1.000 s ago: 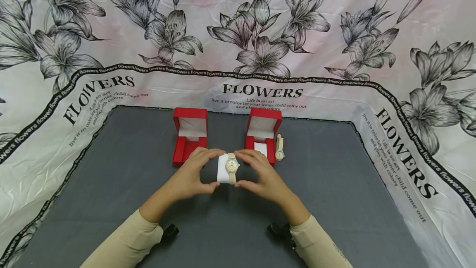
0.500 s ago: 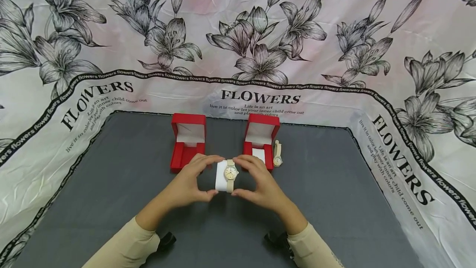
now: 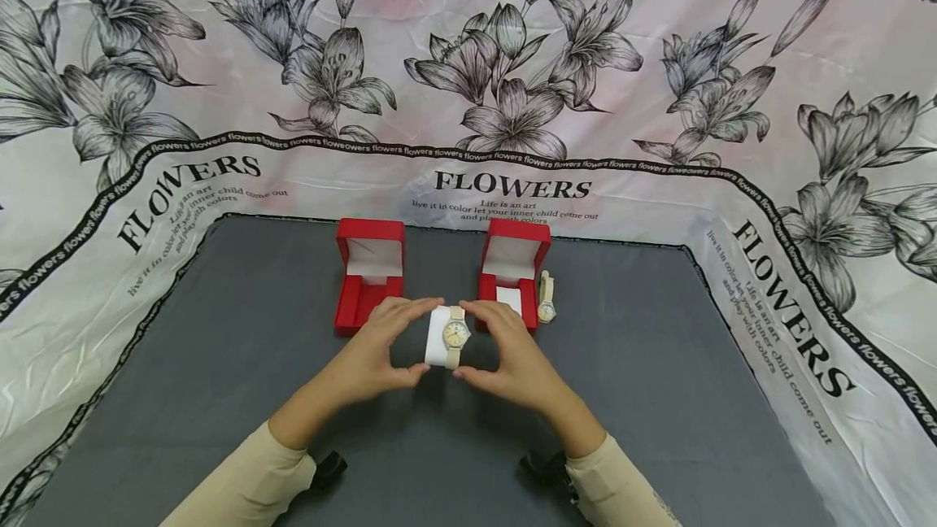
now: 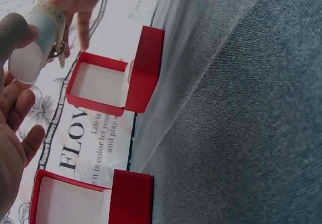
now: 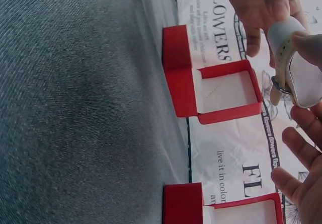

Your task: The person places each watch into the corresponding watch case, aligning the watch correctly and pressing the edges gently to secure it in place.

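Note:
In the head view, a wristwatch (image 3: 455,335) with a cream strap and pale dial is wrapped around the right part of a white watch cushion (image 3: 436,338). My left hand (image 3: 366,356) pinches the cushion's left side between thumb and fingers. My right hand (image 3: 518,358) pinches the strap side, thumb below and fingers above. Both hold it raised over the grey cloth. In the left wrist view, the buckle (image 4: 58,49) hangs under the cushion. The right wrist view shows the strap (image 5: 283,65) with its loose end and my thumb beside it.
Behind the hands stand two open red boxes, the left one (image 3: 348,299) with no cushion inside, the right one (image 3: 486,293) holding a white cushion (image 3: 509,298). A second watch (image 3: 546,299) lies right of that box. A flowered sheet (image 3: 512,128) rises behind the grey cloth (image 3: 659,364).
Both hands keep the same grip on the watch and cushion, which now lean slightly more. The whole head view has shifted a little; the boxes and second watch stay in place.

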The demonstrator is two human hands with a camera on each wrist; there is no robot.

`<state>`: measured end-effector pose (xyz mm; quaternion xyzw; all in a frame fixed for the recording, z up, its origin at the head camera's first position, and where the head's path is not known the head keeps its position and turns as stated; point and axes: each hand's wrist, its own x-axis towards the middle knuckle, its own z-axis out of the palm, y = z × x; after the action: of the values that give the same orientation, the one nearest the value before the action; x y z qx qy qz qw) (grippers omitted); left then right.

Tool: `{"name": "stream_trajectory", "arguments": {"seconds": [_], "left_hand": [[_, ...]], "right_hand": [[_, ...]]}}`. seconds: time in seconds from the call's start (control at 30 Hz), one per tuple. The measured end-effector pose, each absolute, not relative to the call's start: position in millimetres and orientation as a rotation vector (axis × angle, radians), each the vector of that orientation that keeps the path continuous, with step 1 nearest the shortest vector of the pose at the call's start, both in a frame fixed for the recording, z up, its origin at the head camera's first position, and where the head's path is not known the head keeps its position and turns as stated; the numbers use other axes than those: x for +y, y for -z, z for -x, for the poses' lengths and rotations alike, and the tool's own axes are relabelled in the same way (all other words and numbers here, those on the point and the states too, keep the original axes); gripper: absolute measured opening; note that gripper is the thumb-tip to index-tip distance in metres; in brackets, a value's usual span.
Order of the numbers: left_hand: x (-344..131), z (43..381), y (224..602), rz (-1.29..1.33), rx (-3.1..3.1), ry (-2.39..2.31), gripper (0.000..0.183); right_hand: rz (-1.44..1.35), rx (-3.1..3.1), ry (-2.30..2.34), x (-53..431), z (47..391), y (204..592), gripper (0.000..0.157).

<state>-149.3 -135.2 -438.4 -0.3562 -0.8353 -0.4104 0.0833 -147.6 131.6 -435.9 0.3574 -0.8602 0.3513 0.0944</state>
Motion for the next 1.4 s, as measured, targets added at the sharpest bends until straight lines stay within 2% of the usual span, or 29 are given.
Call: {"name": "stream_trajectory", "arguments": {"seconds": [0.33, 0.87, 1.17, 1.4], "left_hand": [[-139.3, 152.1, 436.1, 1.026, -2.51, 1.28, 0.087], [-134.3, 150.0, 435.3, 1.064, -2.49, 1.293, 0.081], [-131.6, 151.2, 433.8, 1.031, -2.505, 1.256, 0.08], [-128.3, 147.4, 435.4, 1.013, -2.499, 1.337, 0.081]], "right_hand": [[-1.087, -2.493, -1.042, 133.0, 149.2, 434.1, 0.091], [-1.081, -2.524, -1.108, 129.8, 147.5, 433.6, 0.084], [-1.071, -2.638, -1.085, 137.6, 151.6, 421.0, 0.087], [-1.082, -2.648, -1.142, 143.6, 150.9, 422.3, 0.082]]}}
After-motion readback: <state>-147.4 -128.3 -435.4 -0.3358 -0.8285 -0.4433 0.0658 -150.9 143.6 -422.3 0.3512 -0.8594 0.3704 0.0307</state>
